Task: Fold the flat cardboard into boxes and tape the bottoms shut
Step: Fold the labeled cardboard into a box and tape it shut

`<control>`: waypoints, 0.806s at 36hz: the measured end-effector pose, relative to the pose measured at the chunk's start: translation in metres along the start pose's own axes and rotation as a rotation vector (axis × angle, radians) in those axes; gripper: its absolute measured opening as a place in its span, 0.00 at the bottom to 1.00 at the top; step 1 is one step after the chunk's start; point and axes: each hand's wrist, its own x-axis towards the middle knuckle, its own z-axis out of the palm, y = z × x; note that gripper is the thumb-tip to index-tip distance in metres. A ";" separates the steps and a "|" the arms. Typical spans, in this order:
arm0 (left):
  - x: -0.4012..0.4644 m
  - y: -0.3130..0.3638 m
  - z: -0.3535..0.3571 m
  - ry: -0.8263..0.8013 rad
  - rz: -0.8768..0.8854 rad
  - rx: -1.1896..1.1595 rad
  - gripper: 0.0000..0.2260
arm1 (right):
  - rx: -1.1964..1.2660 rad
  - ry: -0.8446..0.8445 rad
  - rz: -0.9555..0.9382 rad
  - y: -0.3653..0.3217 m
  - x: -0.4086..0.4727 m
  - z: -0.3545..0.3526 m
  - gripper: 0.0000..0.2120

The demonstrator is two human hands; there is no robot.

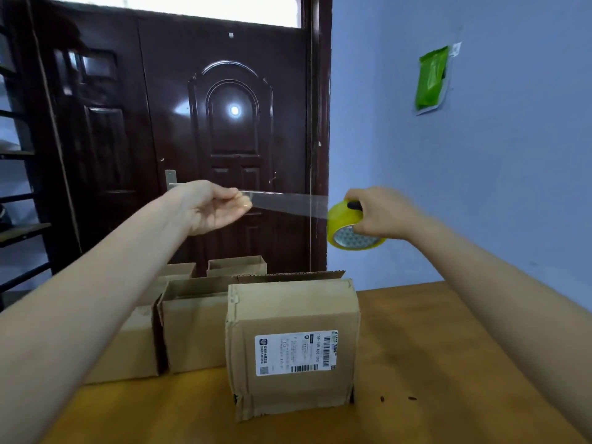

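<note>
A person's two bare arms reach forward above a wooden table (432,331), pulling clear tape off a roll; the step in hand looks like drawing out a length of tape to seal a box bottom. The left hand (214,208) pinches the free end of the tape strip (285,203) between thumb and fingertips, palm turned up; the right hand (381,213) grips the yellow tape dispenser (346,232), fingers curled over its top; the strip runs taut between the two hands, held high in the air, well above the cardboard. Directly below, near the table's middle, stands a folded brown cardboard box (291,344), its flaps closed on the upward face, a white shipping label (294,352) on the side facing the camera. The next move probably calls for lowering the strip onto the box's closed seam, pressing it flat, then cutting it. To the left stand more folded boxes (192,328), tops open; behind is a dark door (230,123).
</note>
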 end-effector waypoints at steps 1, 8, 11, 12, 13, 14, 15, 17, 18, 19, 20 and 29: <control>-0.001 0.003 -0.003 0.009 0.015 -0.022 0.08 | 0.046 0.049 0.026 0.003 0.000 0.001 0.13; -0.006 0.001 -0.013 0.033 0.042 -0.101 0.08 | 0.474 0.227 0.172 0.011 -0.006 0.013 0.14; -0.007 -0.003 -0.012 0.033 0.043 -0.111 0.08 | 0.595 0.265 0.240 0.014 -0.005 0.016 0.12; -0.007 -0.004 -0.012 0.029 0.037 -0.101 0.08 | 0.647 0.281 0.266 0.016 -0.006 0.017 0.11; -0.007 -0.006 -0.013 0.026 0.030 -0.086 0.08 | 0.671 0.289 0.281 0.018 -0.007 0.017 0.10; -0.006 -0.007 -0.013 0.022 0.022 -0.078 0.08 | 0.661 0.286 0.280 0.018 -0.008 0.017 0.10; -0.005 -0.008 -0.014 0.018 0.016 -0.071 0.08 | 0.615 0.269 0.262 0.020 -0.010 0.018 0.11; -0.003 -0.010 -0.015 0.018 0.003 -0.051 0.08 | 0.433 0.202 0.181 0.025 -0.013 0.019 0.12; -0.002 -0.011 -0.016 0.021 -0.002 -0.041 0.08 | 0.274 0.167 0.133 0.029 -0.014 0.020 0.12; -0.001 -0.012 -0.016 0.024 -0.004 -0.033 0.08 | 0.086 0.154 0.079 0.031 -0.016 0.021 0.12; -0.001 -0.013 -0.016 0.023 -0.003 -0.021 0.08 | -0.081 0.137 0.020 0.034 -0.017 0.023 0.12; 0.008 -0.022 -0.023 0.129 0.102 0.194 0.05 | -0.090 0.188 0.096 0.042 -0.021 0.011 0.17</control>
